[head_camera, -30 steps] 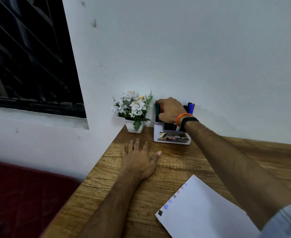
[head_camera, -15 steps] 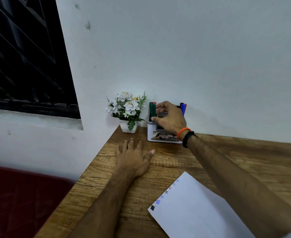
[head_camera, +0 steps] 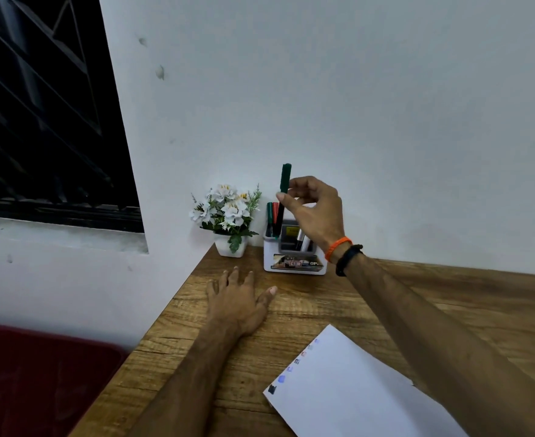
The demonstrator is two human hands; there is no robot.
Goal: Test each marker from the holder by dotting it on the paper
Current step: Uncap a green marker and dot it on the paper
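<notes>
A white and grey marker holder (head_camera: 294, 258) stands against the wall at the back of the wooden desk (head_camera: 338, 307). My right hand (head_camera: 315, 212) pinches a green-capped marker (head_camera: 284, 190) upright, its lower end still at the holder's rim. Other markers (head_camera: 271, 212), one green and one red, stand in the holder's left slot. My left hand (head_camera: 239, 302) lies flat on the desk with fingers spread, holding nothing. A white sheet of paper (head_camera: 354, 395) lies at the front right, with several coloured dots along its left edge.
A small white pot of artificial flowers (head_camera: 226, 216) stands in the desk's back left corner, just left of the holder. A dark barred window (head_camera: 45, 105) fills the left wall. A dark red surface (head_camera: 39, 380) lies below the desk's left edge.
My right hand has closed on the green marker and lifted it up out of the holder. My left hand has stayed flat on the desk.
</notes>
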